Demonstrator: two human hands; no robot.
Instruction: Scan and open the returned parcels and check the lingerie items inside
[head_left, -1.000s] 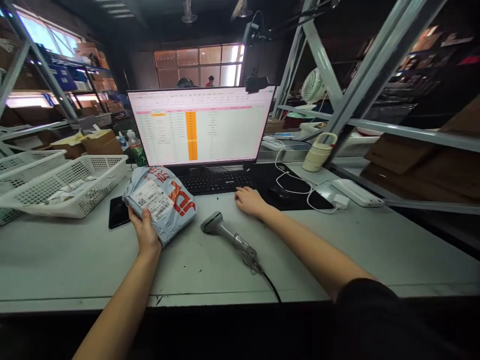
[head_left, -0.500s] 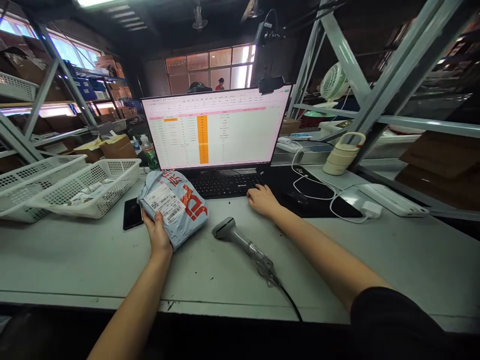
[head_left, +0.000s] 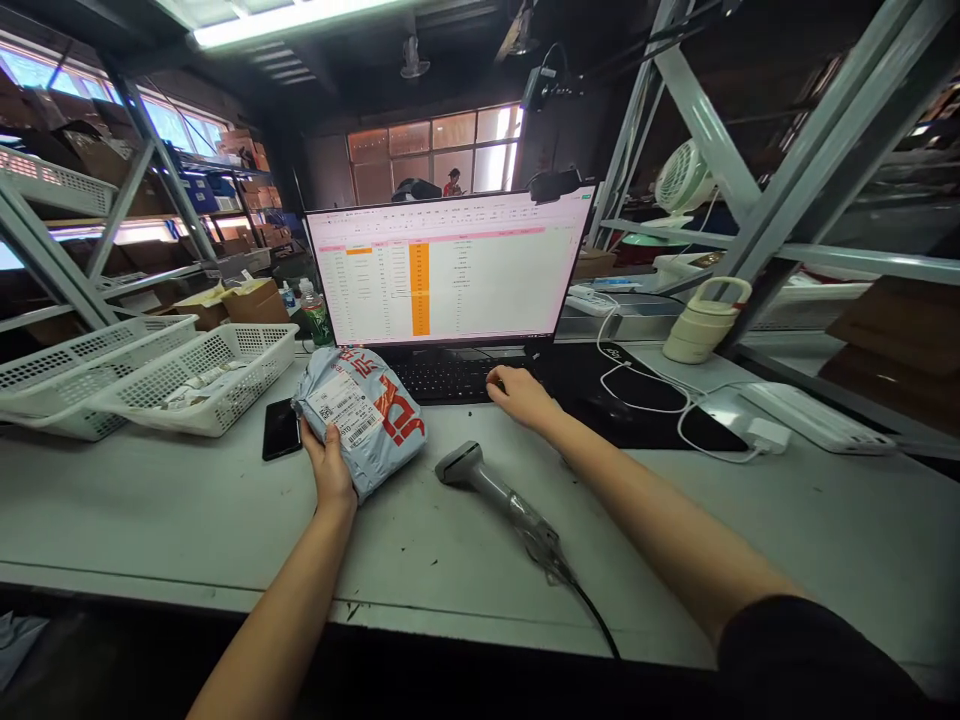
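Observation:
My left hand (head_left: 328, 470) grips the lower left side of a grey plastic mailer parcel (head_left: 388, 440) with red print. A white shipping label faces up on it, and the thumb presses near the label's edge. The parcel is tilted up in front of the keyboard. My right hand (head_left: 521, 395) rests, holding nothing, on the right end of the black keyboard (head_left: 442, 378), its fingers partly bent and partly hidden. Between my arms a grey barcode scanner (head_left: 491, 490) lies on the desk, its grip wrapped in clear plastic. Behind the keyboard, a monitor (head_left: 495, 290) displays a spreadsheet.
A black phone (head_left: 282, 430) lies left of the parcel, near white plastic baskets (head_left: 217, 405). On the right are a mouse pad (head_left: 652, 425), white cables, a white power bank (head_left: 817, 418) and a cream cup (head_left: 701, 325). Metal shelf frames flank the desk; a person stands far behind.
My right hand has shifted left along the keyboard. The outlined spreadsheet cell has moved right. My left hand keeps its hold on the parcel, and the camera view has swung slightly.

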